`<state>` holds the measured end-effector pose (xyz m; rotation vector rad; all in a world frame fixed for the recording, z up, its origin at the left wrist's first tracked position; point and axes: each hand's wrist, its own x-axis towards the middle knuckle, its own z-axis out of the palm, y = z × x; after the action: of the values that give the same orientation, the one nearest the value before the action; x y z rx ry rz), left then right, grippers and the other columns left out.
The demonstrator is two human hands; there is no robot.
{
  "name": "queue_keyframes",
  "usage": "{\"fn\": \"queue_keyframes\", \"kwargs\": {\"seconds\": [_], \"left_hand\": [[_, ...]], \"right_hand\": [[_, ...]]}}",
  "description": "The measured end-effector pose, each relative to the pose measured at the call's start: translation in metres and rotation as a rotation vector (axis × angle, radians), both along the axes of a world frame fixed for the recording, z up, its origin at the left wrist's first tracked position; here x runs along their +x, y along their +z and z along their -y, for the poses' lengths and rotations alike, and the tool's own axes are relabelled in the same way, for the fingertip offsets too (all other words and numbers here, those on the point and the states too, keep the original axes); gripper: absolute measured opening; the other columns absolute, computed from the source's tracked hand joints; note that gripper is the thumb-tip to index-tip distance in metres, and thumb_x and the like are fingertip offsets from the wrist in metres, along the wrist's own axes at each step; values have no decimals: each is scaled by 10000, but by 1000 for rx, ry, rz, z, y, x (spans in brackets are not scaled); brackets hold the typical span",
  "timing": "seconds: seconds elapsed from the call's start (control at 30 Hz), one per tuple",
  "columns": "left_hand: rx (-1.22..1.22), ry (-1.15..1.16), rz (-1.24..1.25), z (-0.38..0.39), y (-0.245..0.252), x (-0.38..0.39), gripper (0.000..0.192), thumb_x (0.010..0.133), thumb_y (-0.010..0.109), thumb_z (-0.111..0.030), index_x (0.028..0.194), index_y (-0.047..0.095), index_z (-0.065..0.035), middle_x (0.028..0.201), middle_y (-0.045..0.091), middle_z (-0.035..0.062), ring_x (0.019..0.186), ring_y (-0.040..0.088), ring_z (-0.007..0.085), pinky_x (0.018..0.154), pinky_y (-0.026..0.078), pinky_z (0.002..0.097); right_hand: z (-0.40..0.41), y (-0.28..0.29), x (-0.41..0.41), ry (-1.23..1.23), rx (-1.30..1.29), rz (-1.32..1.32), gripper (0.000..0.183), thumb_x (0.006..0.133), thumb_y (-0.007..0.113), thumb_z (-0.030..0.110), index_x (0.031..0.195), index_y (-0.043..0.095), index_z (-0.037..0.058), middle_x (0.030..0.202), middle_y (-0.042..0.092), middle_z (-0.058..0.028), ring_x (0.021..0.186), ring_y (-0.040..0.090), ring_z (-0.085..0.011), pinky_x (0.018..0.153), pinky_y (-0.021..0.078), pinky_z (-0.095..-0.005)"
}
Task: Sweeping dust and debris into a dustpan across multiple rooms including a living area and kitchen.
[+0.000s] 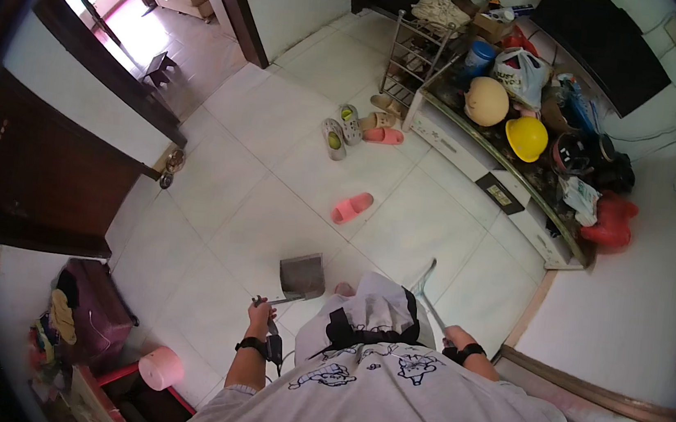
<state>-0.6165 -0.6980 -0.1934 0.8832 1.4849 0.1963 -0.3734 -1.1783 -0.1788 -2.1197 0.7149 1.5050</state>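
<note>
My left hand (261,312) is closed around the handle of a grey long-handled dustpan (301,274), whose pan is near the tiled floor in front of me. My right hand (458,337) grips the light handle of a broom or similar floor tool (423,285). The thin head of that tool points away from me, to the right of my leg; its lower side is hard to make out. A single pink slipper (352,207) lies ahead on the tiles, beyond the dustpan.
Clogs (342,131) and another pink slipper (383,136) sit beside a metal rack (414,58). A low cabinet (453,147) on the right carries helmets and bags. At left are a maroon suitcase (101,316) and a pink cylindrical item (161,368). A doorway opens at upper left.
</note>
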Motion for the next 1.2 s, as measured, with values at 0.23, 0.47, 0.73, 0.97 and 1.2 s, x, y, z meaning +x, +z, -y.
{"fn": "queue_keyframes", "kwargs": {"seconds": [0.23, 0.47, 0.73, 0.97, 1.2], "left_hand": [[37, -7, -71, -52, 0, 50, 365, 628, 447, 20, 990, 449, -29, 737, 486, 85, 627, 548, 205, 523, 456, 305], [42, 160, -45, -95, 19, 102, 370, 634, 452, 21, 1001, 444, -22, 733, 489, 82, 621, 533, 197, 514, 452, 300], [44, 286, -56, -110, 45, 166, 391, 624, 417, 41, 1009, 441, -23, 751, 493, 102, 614, 526, 173, 508, 448, 269], [24, 325, -50, -130, 44, 179, 392, 596, 413, 62, 977, 444, -23, 743, 484, 112, 592, 513, 174, 458, 405, 242], [-23, 288, 14, -180, 22, 175, 366, 632, 415, 46, 997, 424, 20, 706, 459, 89, 547, 499, 175, 437, 396, 238]], "right_hand": [[-126, -7, 151, 577, 170, 331, 199, 805, 393, 181, 848, 482, 9, 552, 491, -110, 387, 476, -218, 363, 376, -340], [-274, -41, 289, 1104, 6, 531, 273, 779, 436, 145, 993, 515, -4, 882, 597, -192, 809, 586, -328, 687, 471, -418], [-406, -59, 370, 1299, -115, 617, 303, 791, 430, 106, 1048, 516, -29, 813, 621, -149, 732, 616, -259, 564, 492, -347], [-416, -68, 354, 1802, -107, 692, 205, 772, 490, 106, 906, 609, 6, 788, 630, -115, 699, 621, -208, 534, 490, -299], [-348, -72, 328, 1816, -219, 572, 233, 784, 490, 110, 972, 575, 2, 798, 630, -104, 697, 622, -209, 540, 492, -290]]}}
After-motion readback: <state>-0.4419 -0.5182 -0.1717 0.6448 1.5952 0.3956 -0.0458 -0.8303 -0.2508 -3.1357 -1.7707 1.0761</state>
